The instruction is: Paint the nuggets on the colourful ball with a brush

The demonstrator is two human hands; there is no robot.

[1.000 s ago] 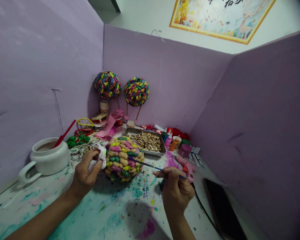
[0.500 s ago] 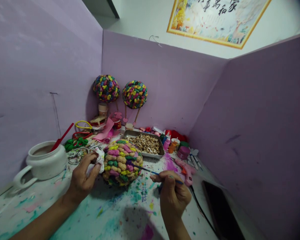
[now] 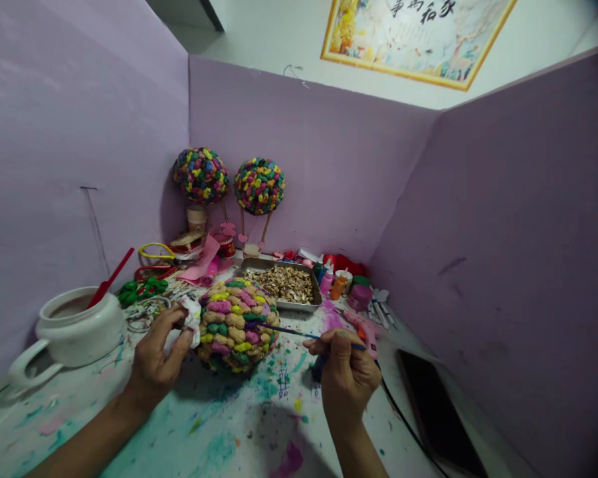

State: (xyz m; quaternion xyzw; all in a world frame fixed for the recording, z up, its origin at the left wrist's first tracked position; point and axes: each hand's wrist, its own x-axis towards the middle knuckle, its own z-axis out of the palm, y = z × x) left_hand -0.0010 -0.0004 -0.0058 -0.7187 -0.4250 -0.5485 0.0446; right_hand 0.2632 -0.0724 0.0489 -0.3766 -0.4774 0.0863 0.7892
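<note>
A ball covered in peanut shells (image 3: 236, 324), partly painted pink, green and yellow, rests on the paint-spattered table (image 3: 229, 431). My left hand (image 3: 155, 355) is closed on a crumpled white tissue (image 3: 189, 318) and presses it against the ball's left side. My right hand (image 3: 347, 376) pinches a thin blue paintbrush (image 3: 299, 332), and the brush tip touches the ball's right side.
Behind the ball sit a metal tray of peanut shells (image 3: 283, 284), small paint bottles (image 3: 336, 282) and a pink glue gun (image 3: 363, 328). Two finished coloured balls on sticks (image 3: 229, 182) stand at the back. A white pot with a red handle (image 3: 72, 322) is at left, a dark phone (image 3: 436, 411) at right.
The view has drifted slightly, so everything sits a little further left. Both hands keep their grips and the brush stays at the ball's right side.
</note>
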